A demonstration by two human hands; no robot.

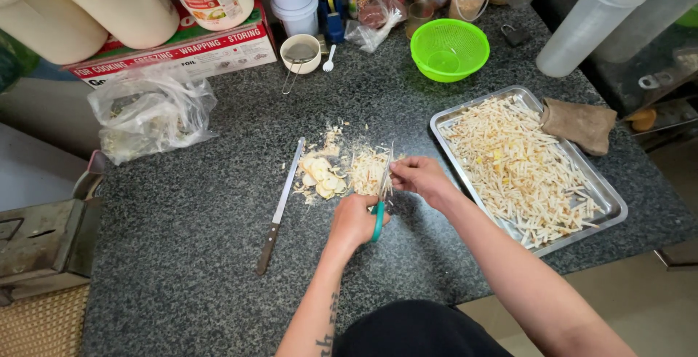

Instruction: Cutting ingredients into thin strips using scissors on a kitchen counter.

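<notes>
- Dark speckled stone counter [218, 270] carries everything; the bare stretch nearest the person serves as the cutting spot.
- Steel tray [609, 195] sits at the right, just beside the right forearm, heaped with pale thin strips [516, 168]; probably parked there so cut pieces need only a short carry.
- Clear plastic bag [149, 113] lies slumped at the left, well apart from the hands.
- Green colander [449, 49] stands behind the tray, empty.
- Long knife [280, 208] lies flat left of the pile, untouched.
- Left hand [354, 220] has its fingers closed through the teal handles of the scissors [381, 193], blades pointing away from the body.
- Right hand [420, 177] pinches a small bunch of strips at the blades, fingers together, apparently to steady them.
- Sliced pale pieces [323, 175] and shreds [367, 170] lie mid-counter, just ahead of both hands.
</notes>
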